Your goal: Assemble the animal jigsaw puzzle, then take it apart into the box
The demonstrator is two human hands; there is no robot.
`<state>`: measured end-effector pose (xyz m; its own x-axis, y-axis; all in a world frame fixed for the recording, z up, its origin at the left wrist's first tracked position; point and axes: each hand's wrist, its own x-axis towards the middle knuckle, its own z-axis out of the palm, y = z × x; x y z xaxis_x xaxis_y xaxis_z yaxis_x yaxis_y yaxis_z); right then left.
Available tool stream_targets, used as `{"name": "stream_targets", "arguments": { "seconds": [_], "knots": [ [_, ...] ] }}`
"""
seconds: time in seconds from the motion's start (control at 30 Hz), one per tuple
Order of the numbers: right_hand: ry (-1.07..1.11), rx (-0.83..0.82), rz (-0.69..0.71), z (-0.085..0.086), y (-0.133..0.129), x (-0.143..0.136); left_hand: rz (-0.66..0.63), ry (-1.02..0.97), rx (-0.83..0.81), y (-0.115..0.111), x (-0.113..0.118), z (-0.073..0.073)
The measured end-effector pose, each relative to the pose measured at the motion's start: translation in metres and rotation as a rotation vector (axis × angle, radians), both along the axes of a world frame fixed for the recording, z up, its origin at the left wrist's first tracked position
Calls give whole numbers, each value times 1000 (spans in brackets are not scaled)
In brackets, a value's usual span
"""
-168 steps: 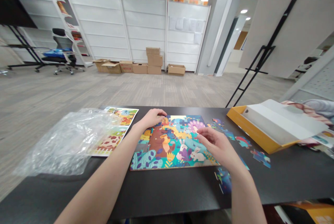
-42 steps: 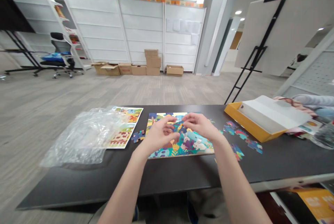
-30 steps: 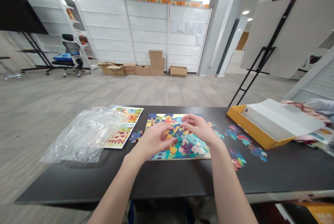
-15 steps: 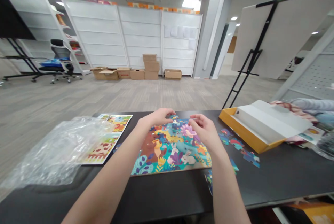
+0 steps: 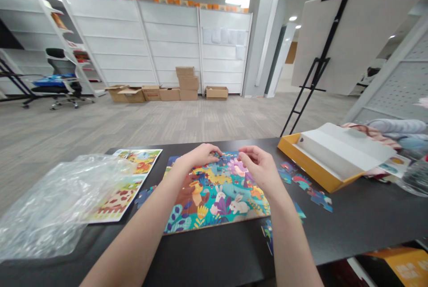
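Taking the jigsaw puzzle (image 5: 227, 202) as the dial, twelve at its far side: it lies flat on the black table (image 5: 214, 258), near the table's far edge. Left hand (image 5: 199, 155): curled low at eleven o'clock, fingertips beside the far rows; whether anything is pinched cannot be told. Right hand (image 5: 260, 162): loosely curled at two, thumb and fingers bent; any hold or contact is not established.

Risk one: outward pressure at twelve could send a piece off the table, the margin there being narrow. Risk two: the right forearm (image 5: 290, 224) crosses just beside loose pieces (image 5: 266, 233) at four; a sweep could scatter them. Risk three: a dark piece (image 5: 143, 195) at nine sits between the left forearm (image 5: 147, 229) and the printed sheet (image 5: 117, 200); sideways drag could displace it. Risk four: uneven pressing could lift neighbouring joints.
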<state>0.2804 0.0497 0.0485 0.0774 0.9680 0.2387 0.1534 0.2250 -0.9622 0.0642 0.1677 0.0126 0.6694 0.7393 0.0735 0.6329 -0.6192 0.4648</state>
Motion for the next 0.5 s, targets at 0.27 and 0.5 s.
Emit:
{"name": "stream_targets", "arguments": {
  "seconds": [0.27,0.5],
  "knots": [
    [0,32,-6,-3,0,3,50,13,-18,1,1,-4],
    [-43,36,2,-5,-1,4,49,39,3,-2,3,-2]
  ]
}}
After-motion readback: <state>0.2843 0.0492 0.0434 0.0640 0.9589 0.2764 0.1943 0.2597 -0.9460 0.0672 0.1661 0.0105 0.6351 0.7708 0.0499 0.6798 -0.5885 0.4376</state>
